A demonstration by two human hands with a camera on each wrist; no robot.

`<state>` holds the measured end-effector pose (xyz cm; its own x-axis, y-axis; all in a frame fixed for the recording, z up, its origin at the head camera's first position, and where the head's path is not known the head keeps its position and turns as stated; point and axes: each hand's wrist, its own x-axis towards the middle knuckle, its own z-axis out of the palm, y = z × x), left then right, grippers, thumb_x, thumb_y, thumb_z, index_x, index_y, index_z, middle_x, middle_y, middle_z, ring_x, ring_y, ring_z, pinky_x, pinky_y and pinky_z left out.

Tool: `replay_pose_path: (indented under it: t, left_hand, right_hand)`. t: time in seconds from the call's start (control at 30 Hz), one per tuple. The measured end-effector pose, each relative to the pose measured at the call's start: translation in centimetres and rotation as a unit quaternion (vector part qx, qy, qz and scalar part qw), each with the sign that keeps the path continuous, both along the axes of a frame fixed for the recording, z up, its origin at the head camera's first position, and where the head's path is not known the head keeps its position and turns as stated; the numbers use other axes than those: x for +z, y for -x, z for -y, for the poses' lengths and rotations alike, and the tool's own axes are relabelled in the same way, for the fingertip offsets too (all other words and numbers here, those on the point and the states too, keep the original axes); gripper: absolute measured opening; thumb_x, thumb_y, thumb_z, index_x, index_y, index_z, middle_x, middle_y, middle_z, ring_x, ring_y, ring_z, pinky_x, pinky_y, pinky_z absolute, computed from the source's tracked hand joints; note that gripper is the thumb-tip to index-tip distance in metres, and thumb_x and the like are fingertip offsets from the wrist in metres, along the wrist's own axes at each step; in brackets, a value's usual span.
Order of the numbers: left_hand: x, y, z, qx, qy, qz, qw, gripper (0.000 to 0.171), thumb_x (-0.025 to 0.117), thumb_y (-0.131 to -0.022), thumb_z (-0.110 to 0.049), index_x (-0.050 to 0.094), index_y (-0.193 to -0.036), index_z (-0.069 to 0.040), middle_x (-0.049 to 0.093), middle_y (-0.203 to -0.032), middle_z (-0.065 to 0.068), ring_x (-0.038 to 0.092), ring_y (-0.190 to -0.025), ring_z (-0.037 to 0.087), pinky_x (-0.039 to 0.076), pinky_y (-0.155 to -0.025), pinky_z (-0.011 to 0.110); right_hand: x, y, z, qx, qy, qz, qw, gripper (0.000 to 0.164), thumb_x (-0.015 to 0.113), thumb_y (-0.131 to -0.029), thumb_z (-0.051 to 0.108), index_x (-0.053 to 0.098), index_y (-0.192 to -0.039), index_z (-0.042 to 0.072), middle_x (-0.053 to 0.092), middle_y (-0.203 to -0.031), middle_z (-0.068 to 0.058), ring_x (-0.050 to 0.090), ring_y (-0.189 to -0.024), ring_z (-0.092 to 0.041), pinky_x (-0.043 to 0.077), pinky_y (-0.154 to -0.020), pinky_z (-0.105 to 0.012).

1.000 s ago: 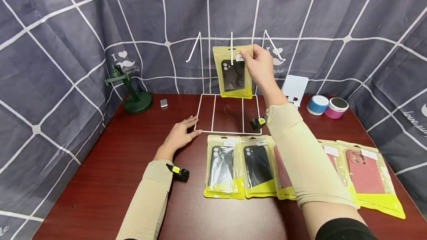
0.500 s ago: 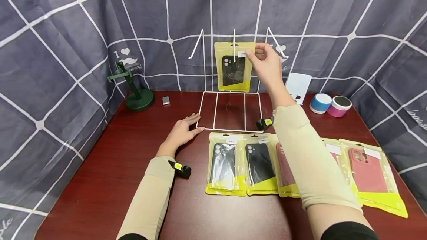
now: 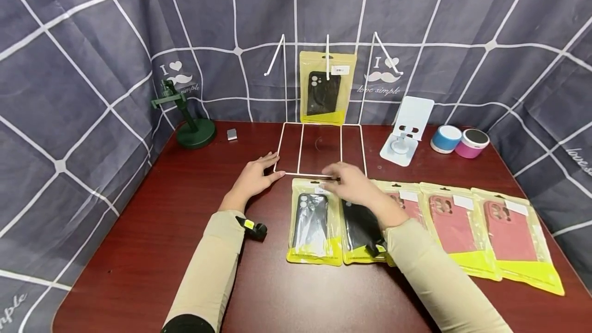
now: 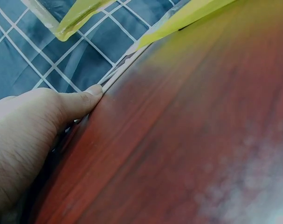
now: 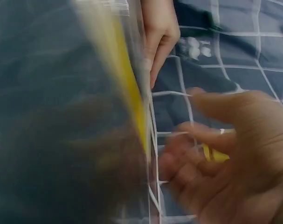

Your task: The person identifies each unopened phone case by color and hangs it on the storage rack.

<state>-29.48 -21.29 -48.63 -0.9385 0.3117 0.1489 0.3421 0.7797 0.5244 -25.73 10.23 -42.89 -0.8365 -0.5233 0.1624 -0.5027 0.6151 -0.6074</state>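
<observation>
Take the leftmost bag (image 3: 316, 225), black case inside, as the thing nearest both hands: flat on the table (image 3: 259, 292), just on the body's side of the right fingertips, to the right of the left hand (image 3: 253, 179), long axis running away from the body, punched top end pointing at the wire rack (image 3: 300, 149). Count the right hand (image 3: 356, 184) as nearer, fingertips over that top end at its right corner; cannot tell whether touching or just above. Note fingers there softly bent, thumb apart, gripping nothing. Find the left hand just beyond the top left corner, fingertips at the left wire of the rack's base, thumb resting at its front corner, likewise gripping nothing, probably steadying the frame. Judge this meeting of right fingertips and top edge to be the relation to watch. See a hanging bag (image 3: 326, 91) upright on the middle hook (image 3: 328, 60). Lose the top of the second bag (image 3: 358, 225) under the right hand, its lower corner behind the wrist camera (image 3: 373, 248). Get only part of the third bag (image 3: 409, 203), pink case inside, past the right sleeve (image 3: 444, 281). Cannot name the dark blurred mass or the yellow streak in the right wrist view. Make out mainly the thumb in the left wrist view
</observation>
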Motion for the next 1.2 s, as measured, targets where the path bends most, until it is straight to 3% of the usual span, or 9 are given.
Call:
replay_pose_path:
  t: [0.17,0.33,0.47,0.63,0.77,0.87,0.93,1.07,1.2]
  left_hand:
    - [0.3,0.0,0.1,-0.001,-0.004,0.001,1.0,0.068,0.065,-0.095,-0.052,0.049,-0.15,-0.015,0.04,-0.158,0.004,0.033,-0.148,0.024,0.029,-0.118,0.049]
    - [0.3,-0.1,-0.1,-0.003,-0.01,0.001,1.0,0.068,0.065,-0.095,-0.051,0.049,-0.15,-0.015,0.04,-0.158,0.004,0.032,-0.148,0.026,0.029,-0.118,0.051]
    - [0.1,-0.3,-0.1,-0.001,-0.005,0.007,1.0,0.068,0.065,-0.095,-0.051,0.049,-0.15,-0.016,0.039,-0.158,0.004,0.032,-0.148,0.026,0.029,-0.117,0.05]
    - [0.0,-0.2,-0.1,-0.004,-0.009,0.002,1.0,0.068,0.066,-0.095,-0.052,0.05,-0.15,-0.015,0.041,-0.158,0.004,0.033,-0.147,0.026,0.03,-0.117,0.051]
    - [0.0,0.0,-0.1,-0.004,-0.012,-0.01,0.9999,0.067,0.066,-0.094,-0.051,0.052,-0.148,-0.014,0.042,-0.156,0.004,0.035,-0.146,0.024,0.03,-0.117,0.05]
    - [-0.1,0.1,0.0,-0.004,-0.009,-0.012,0.9999,0.067,0.065,-0.095,-0.052,0.051,-0.149,-0.015,0.043,-0.156,0.004,0.035,-0.147,0.024,0.03,-0.117,0.05]
    - [-0.1,0.0,-0.1,-0.001,-0.009,-0.008,0.9999,0.067,0.065,-0.095,-0.052,0.051,-0.149,-0.016,0.042,-0.157,0.003,0.034,-0.147,0.023,0.03,-0.117,0.05]
    - [0.0,-0.1,-0.1,0.002,-0.01,0.0,0.9999,0.068,0.065,-0.094,-0.053,0.05,-0.15,-0.017,0.042,-0.157,0.001,0.034,-0.147,0.023,0.03,-0.117,0.05]
    - [0.0,-0.2,-0.1,0.003,-0.015,-0.002,0.9999,0.067,0.066,-0.094,-0.052,0.051,-0.149,-0.016,0.043,-0.156,0.003,0.034,-0.147,0.024,0.03,-0.117,0.049]
  right_hand:
    - [-1.8,-0.1,0.4,0.01,-0.054,-0.008,0.998,0.034,0.078,-0.089,0.027,0.068,-0.112,0.003,0.062,-0.104,-0.01,0.059,-0.099,-0.029,0.049,-0.087,-0.045]
    - [-3.1,0.5,-0.2,0.019,-0.04,-0.043,0.998,0.014,0.075,-0.092,0.02,0.066,-0.094,0.01,0.055,-0.089,-0.003,0.051,-0.088,-0.026,0.045,-0.08,-0.04]
    - [-3.9,0.7,-0.4,0.03,-0.021,-0.055,0.998,0.009,0.07,-0.095,0.015,0.063,-0.09,0.012,0.054,-0.086,0.0,0.048,-0.084,-0.023,0.042,-0.076,-0.037]
    - [-4.1,0.8,-0.4,-0.015,0.042,-0.021,0.999,0.005,0.069,-0.097,0.02,0.065,-0.096,0.017,0.061,-0.08,0.003,0.054,-0.066,-0.015,0.048,-0.062,-0.032]
    - [-3.9,1.0,-0.3,-0.061,0.128,0.021,0.99,0.007,0.073,-0.094,0.024,0.071,-0.101,0.021,0.067,-0.081,0.004,0.055,-0.064,-0.015,0.047,-0.06,-0.031]
    - [-3.7,1.0,-0.2,-0.075,0.192,0.072,0.976,0.017,0.076,-0.092,0.022,0.072,-0.108,0.019,0.071,-0.09,0.002,0.055,-0.068,-0.016,0.045,-0.062,-0.03]
    - [-3.7,1.1,-0.1,-0.078,0.24,0.123,0.96,0.026,0.077,-0.091,0.018,0.071,-0.116,0.013,0.072,-0.092,-0.002,0.056,-0.067,-0.015,0.047,-0.061,-0.028]
    - [-3.7,1.0,0.0,-0.104,0.335,0.219,0.91,0.034,0.08,-0.088,0.017,0.071,-0.119,0.005,0.071,-0.086,-0.002,0.062,-0.064,-0.012,0.053,-0.058,-0.026]
    - [-3.2,0.9,0.1,-0.131,0.401,0.254,0.87,0.025,0.081,-0.087,0.018,0.075,-0.107,0.005,0.061,-0.071,0.004,0.05,-0.054,-0.008,0.045,-0.053,-0.023]
